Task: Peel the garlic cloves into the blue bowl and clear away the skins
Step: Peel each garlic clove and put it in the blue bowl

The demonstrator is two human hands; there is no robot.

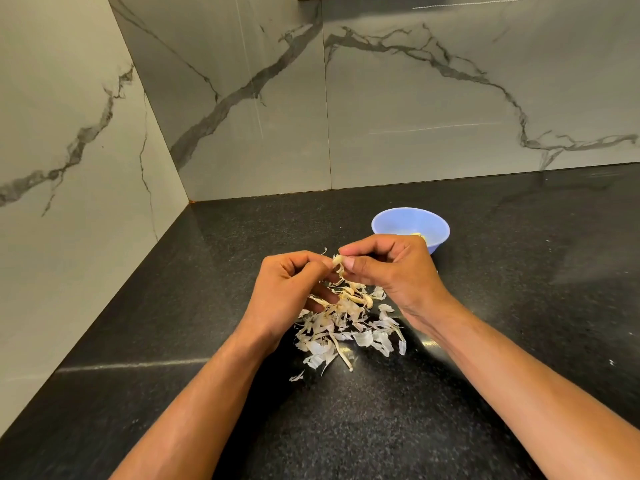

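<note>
Black, finely speckled worktop (pixel 450 393); pale grey wall tiles (pixel 415 98) with dark grey marble veining; light blue bowl (pixel 440 226); off-white to cream garlic skins (pixel 346 330), some faintly purple-tinged; cream garlic clove (pixel 337 260).

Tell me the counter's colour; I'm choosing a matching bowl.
Black with fine pale speckles, glossy; the counter shows best in the head view.
</note>
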